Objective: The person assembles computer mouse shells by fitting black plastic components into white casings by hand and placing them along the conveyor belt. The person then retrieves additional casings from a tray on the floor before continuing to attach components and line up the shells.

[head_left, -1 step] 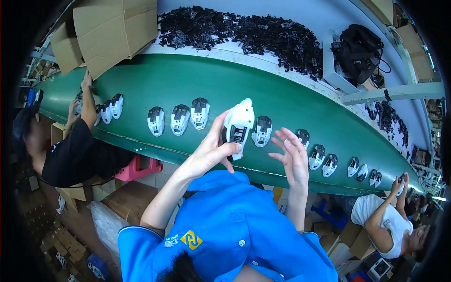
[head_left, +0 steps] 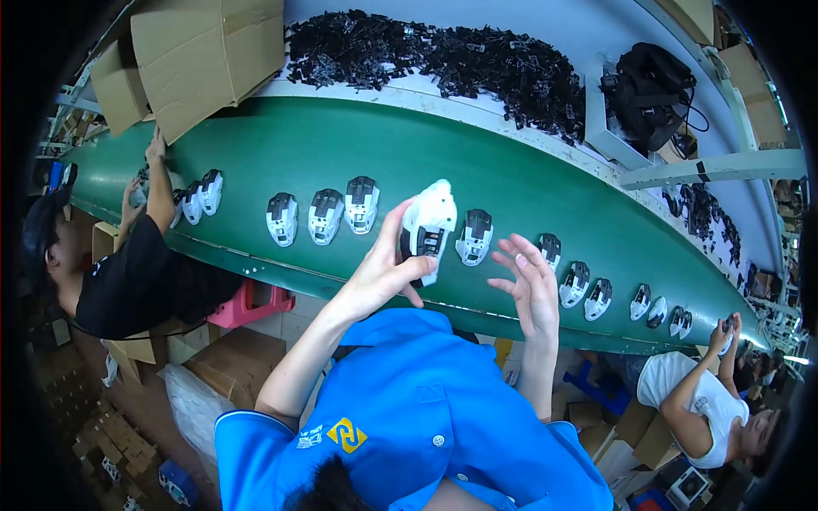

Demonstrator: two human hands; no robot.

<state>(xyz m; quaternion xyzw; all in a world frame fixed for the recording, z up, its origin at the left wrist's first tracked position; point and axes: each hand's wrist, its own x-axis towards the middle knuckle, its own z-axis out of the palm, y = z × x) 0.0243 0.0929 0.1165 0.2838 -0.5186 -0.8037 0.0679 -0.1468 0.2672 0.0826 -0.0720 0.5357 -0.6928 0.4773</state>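
Note:
My left hand [head_left: 379, 277] is closed round a white plastic housing [head_left: 436, 209] with a black slotted section, held above the green belt with its rounded white end pointing away from me. Its fingers wrap the left side, and the thumb presses the near part. Just right of it, my right hand [head_left: 532, 285] is raised with fingers apart and nothing in them. A similar white-and-black housing [head_left: 474, 238] lies on the belt between the two hands. To the left, another such housing [head_left: 362, 204] rests among several in a loose row.
The green conveyor belt [head_left: 409, 136] runs across in front of me. Small black plastic parts [head_left: 511, 72] lie heaped on the shelf beyond it. A cardboard box [head_left: 209, 60] overhangs at far left. Co-workers sit at left [head_left: 153, 281] and right [head_left: 694, 400], hands at the belt.
The housing in my left hand has shifted very slightly left. The housings lying on the belt have also slid a touch leftward. My right hand stays almost in place.

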